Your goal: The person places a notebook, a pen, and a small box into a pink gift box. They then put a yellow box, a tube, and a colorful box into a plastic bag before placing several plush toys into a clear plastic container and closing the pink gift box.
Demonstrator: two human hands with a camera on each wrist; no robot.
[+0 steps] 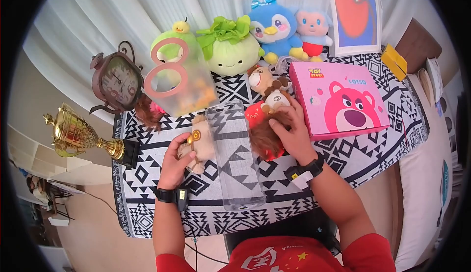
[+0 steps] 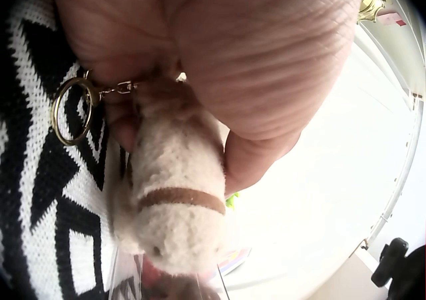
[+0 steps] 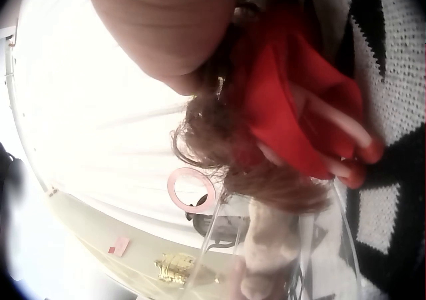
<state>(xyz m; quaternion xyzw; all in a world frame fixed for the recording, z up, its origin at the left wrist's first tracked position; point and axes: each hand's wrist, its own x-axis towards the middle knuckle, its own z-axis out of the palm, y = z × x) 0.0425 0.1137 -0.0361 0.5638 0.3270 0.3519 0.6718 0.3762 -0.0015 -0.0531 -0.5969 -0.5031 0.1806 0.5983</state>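
My left hand (image 1: 174, 164) grips a cream plush keychain (image 1: 202, 142) just left of a clear plastic box. In the left wrist view the plush shows a brown band, and a metal key ring (image 2: 73, 111) hangs beside it. A brown-haired doll (image 3: 299, 100) in a red dress and red shoes is held by my right hand (image 1: 296, 137), its hair spread over the fingertips' side. Between both hands lies the clear plastic box (image 1: 236, 156), long and see-through. Close beyond the right hand sit a white-faced plush (image 1: 277, 98) and a red plush piece (image 1: 253, 113).
Right of the hands lies a pink Lotso box (image 1: 343, 100). A golden trophy (image 1: 73, 129), a clock (image 1: 118, 83) and a frosted bin (image 1: 189, 93) with pink ring handles stand left. Along the back sit a green plush (image 1: 230, 51), a blue penguin plush (image 1: 272, 26) and a framed picture (image 1: 357, 16).
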